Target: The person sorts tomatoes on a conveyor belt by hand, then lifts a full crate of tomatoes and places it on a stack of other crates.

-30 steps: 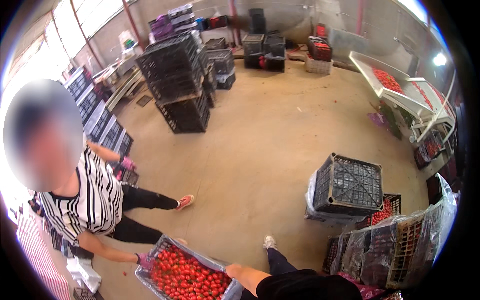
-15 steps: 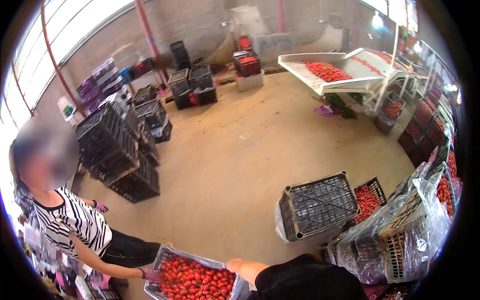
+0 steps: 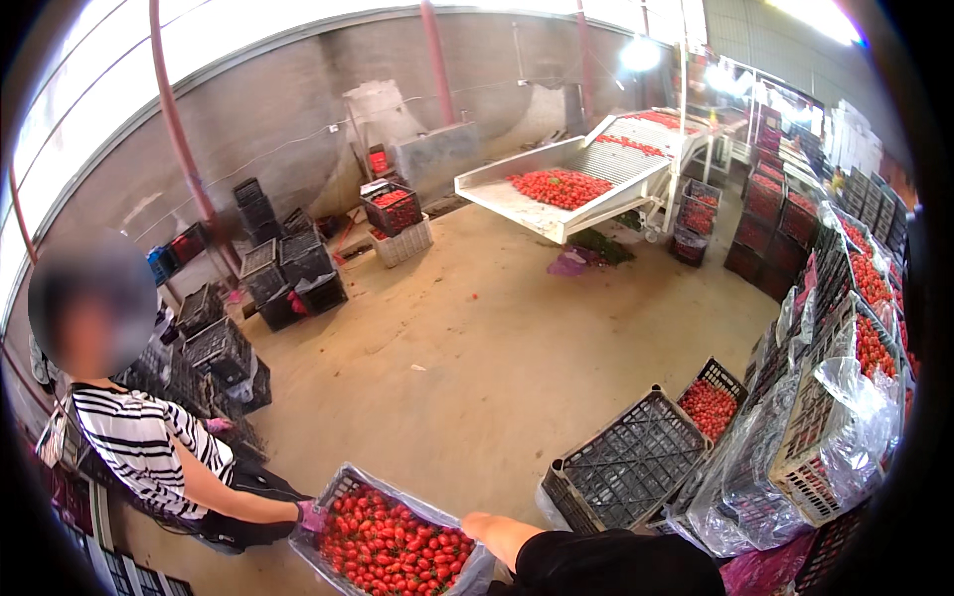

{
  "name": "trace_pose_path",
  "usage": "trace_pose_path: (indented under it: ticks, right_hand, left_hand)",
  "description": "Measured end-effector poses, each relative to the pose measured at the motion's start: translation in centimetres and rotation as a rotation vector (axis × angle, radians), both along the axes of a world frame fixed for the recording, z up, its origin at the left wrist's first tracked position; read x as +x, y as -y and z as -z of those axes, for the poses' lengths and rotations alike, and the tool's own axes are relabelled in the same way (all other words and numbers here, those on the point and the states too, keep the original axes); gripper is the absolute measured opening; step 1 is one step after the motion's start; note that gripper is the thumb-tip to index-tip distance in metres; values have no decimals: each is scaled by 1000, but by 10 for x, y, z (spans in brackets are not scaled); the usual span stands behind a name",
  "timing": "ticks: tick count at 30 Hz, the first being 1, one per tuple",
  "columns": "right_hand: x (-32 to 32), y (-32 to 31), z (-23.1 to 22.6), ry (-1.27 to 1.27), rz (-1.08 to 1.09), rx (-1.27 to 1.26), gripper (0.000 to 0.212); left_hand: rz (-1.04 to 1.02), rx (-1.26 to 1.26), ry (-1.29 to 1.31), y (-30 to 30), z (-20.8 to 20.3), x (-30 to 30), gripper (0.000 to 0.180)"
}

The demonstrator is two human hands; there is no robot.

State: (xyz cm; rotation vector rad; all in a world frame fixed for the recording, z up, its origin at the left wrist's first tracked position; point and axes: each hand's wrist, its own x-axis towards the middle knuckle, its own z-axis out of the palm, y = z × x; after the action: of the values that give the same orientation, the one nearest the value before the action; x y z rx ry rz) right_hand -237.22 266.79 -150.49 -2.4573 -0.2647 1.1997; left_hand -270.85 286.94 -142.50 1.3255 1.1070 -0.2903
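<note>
A plastic-lined crate full of small red tomatoes hangs low at the bottom of the view. My left hand grips its right rim, the fingers partly hidden at the edge; the bare forearm runs out of a black sleeve. At the opposite end, a co-worker's gloved hand holds the left rim, so the crate is carried between us. The co-worker wears a striped top. My right hand is out of view.
Right of me stand a black crate, a crate of tomatoes and wrapped stacked crates. Ahead, a white sorting machine bears tomatoes. More black crates stand at the far left. Brown floor spreads between.
My view has swung right and up, so the sorting machine sits further left. The crate remains held between the co-worker and me, and more of its front shows.
</note>
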Motion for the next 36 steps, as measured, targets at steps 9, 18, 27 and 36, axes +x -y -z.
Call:
trace_pose_path:
  ticks: [9, 18, 27, 36]
  right_hand:
    - [156, -16, -51, 62, -143, 116, 21]
    - [337, 24, -84, 227, -69, 317, 18]
    - [529, 120, -109, 257, -302, 131, 25]
    - [694, 211, -192, 187, -67, 204, 36]
  left_hand:
    - [153, 101, -17, -35, -73, 289, 30]
    - [306, 144, 2, -15, -122, 520, 29]
    - [441, 84, 47, 7, -104, 681, 28]
    - [333, 50, 49, 71, -93, 804, 40]
